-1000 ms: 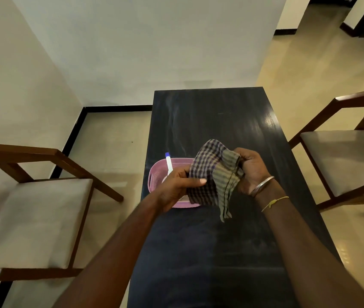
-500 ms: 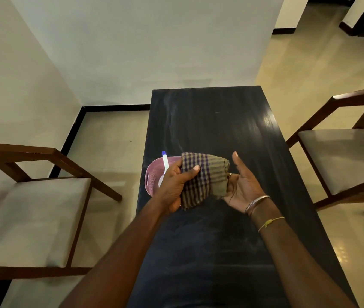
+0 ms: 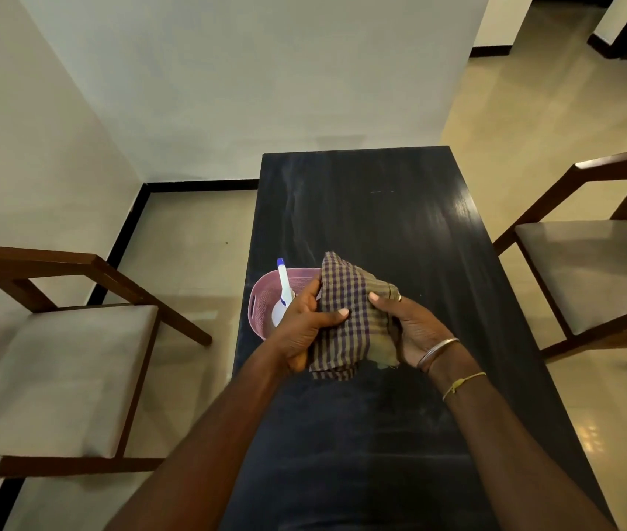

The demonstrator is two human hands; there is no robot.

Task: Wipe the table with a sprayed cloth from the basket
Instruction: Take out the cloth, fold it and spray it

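Observation:
A checked purple-and-olive cloth (image 3: 346, 320) is held folded above the middle of the black table (image 3: 381, 208). My left hand (image 3: 300, 327) grips its left side, thumb across the front. My right hand (image 3: 415, 331) holds its right side, thumb pressed on the fabric and fingers behind. A pink plastic basket (image 3: 262, 300) sits at the table's left edge, partly hidden by my left hand. In it lies a white spray bottle (image 3: 284, 289) with a blue tip.
A wooden chair with a beige seat (image 3: 59, 362) stands left of the table, and another (image 3: 603, 270) stands to the right. The table's far end meets a white wall (image 3: 266, 78). Tiled floor surrounds the table.
The cloth went from hanging loosely to a folded bundle. My right hand let go and opened, then took hold of the cloth's right side again. My left hand kept its grip throughout.

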